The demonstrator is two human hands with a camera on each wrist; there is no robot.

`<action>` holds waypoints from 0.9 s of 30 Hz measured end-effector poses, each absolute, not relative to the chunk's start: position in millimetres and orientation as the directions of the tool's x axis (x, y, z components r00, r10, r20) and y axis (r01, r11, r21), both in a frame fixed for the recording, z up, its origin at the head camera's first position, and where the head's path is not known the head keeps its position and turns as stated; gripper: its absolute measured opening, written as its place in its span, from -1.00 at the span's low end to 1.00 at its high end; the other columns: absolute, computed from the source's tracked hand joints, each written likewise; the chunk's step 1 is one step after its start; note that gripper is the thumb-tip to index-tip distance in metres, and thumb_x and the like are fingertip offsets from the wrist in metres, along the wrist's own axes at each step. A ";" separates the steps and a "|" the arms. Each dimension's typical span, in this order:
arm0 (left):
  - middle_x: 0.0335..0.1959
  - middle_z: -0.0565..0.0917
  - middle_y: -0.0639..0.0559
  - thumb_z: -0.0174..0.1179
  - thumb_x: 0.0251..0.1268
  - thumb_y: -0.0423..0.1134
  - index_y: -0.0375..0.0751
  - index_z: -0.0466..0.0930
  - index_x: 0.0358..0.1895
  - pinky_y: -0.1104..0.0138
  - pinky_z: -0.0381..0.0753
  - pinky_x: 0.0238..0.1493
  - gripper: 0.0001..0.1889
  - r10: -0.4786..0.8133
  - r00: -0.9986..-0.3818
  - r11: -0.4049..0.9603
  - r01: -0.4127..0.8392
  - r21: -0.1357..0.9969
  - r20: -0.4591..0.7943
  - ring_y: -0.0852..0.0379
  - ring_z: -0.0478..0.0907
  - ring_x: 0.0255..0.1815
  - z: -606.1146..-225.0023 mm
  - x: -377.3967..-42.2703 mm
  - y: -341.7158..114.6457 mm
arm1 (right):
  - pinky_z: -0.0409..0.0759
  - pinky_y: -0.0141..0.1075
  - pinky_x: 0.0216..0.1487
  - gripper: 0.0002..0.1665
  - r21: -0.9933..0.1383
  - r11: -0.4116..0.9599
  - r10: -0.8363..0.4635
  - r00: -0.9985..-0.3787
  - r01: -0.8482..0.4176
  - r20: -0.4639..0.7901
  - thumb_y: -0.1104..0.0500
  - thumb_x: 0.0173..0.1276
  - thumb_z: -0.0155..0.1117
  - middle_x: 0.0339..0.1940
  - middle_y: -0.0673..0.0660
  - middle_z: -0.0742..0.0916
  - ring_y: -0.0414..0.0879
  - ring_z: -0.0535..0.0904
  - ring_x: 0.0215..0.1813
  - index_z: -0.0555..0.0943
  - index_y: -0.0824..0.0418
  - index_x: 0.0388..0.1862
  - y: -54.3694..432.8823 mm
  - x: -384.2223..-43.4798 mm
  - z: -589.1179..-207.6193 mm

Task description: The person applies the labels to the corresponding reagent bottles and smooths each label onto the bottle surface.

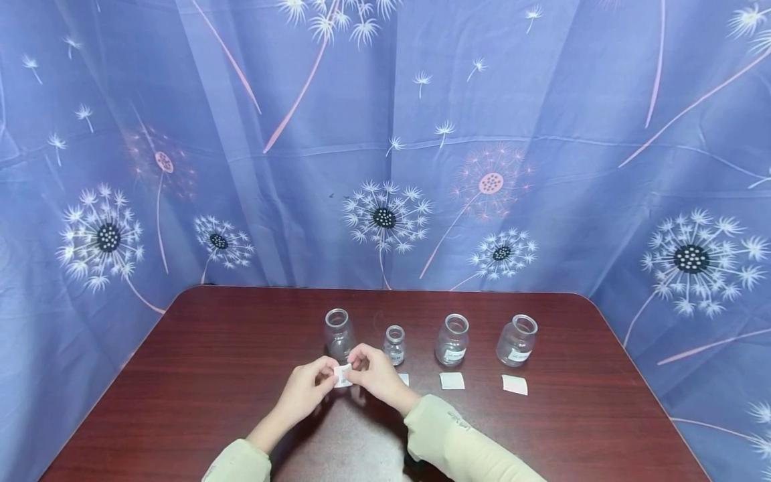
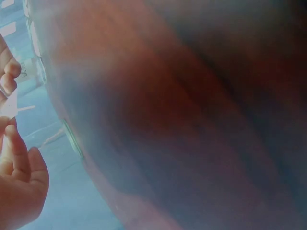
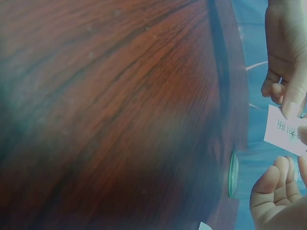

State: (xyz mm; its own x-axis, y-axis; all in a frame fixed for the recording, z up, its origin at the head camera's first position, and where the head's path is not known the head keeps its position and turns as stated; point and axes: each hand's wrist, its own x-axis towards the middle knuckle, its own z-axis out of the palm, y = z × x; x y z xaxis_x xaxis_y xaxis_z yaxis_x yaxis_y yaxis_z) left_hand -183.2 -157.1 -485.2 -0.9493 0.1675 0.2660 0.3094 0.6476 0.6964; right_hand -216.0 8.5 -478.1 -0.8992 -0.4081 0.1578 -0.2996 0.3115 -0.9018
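In the head view my left hand (image 1: pixel 308 389) and right hand (image 1: pixel 378 376) meet near the table's middle, pinching a small white label (image 1: pixel 343 376) between fingertips and thumbs. Dark printed characters show on the label (image 3: pixel 283 128) in the right wrist view, where the left hand (image 3: pixel 290 57) is above it and the right hand (image 3: pixel 278 196) below. Just behind the fingers stands a clear glass jar (image 1: pixel 338 333) with an open mouth; the hands cover its lower front. A smaller glass bottle (image 1: pixel 394 343) stands right of it, partly behind the right hand.
Farther right are two more open glass jars (image 1: pixel 452 338) (image 1: pixel 517 340), each with a white label on its front. White paper slips (image 1: pixel 452 381) (image 1: pixel 515 384) lie before them, and another slip (image 1: pixel 404 379) peeks out by the right wrist. A blue dandelion-print curtain (image 1: pixel 385 134) surrounds the dark red table (image 1: pixel 241 335).
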 end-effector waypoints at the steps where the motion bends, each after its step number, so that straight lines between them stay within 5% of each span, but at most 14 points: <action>1: -0.58 0.62 0.11 0.20 -0.03 -0.42 -0.10 0.51 -0.37 0.52 0.35 -0.57 -0.84 0.171 -0.949 0.649 0.311 0.694 0.265 0.46 0.32 -0.73 -485.5 -183.5 -157.1 | 0.38 -0.50 -0.50 -0.80 -0.903 0.307 -0.414 -0.897 -0.299 0.156 0.30 -0.06 0.27 -0.49 0.17 0.59 -0.29 0.38 -0.57 0.48 0.29 -0.41 8.9 -216.2 -478.7; 13: -0.58 0.64 0.07 0.22 -0.07 -0.42 -0.11 0.52 -0.39 0.52 0.38 -0.57 -0.84 0.151 -0.947 0.631 0.314 0.710 0.284 0.45 0.38 -0.69 -485.8 -182.7 -152.6 | 0.38 -0.50 -0.48 -0.90 -0.869 0.365 -0.358 -0.912 -0.334 0.201 0.34 -0.05 0.23 -0.57 0.06 0.58 -0.31 0.38 -0.57 0.53 0.26 -0.47 9.4 -216.1 -481.2; 27: -0.58 0.65 0.02 0.19 -0.11 -0.44 -0.19 0.52 -0.40 0.48 0.43 -0.61 -0.85 -0.060 -0.992 0.552 0.062 0.831 0.114 0.26 0.49 -0.67 -479.0 -183.0 -143.6 | 0.41 -0.53 -0.49 -0.79 -0.813 0.427 -0.309 -0.909 -0.396 0.281 0.35 0.01 0.20 -0.48 0.14 0.70 -0.31 0.46 -0.55 0.62 0.32 -0.31 8.8 -211.9 -478.0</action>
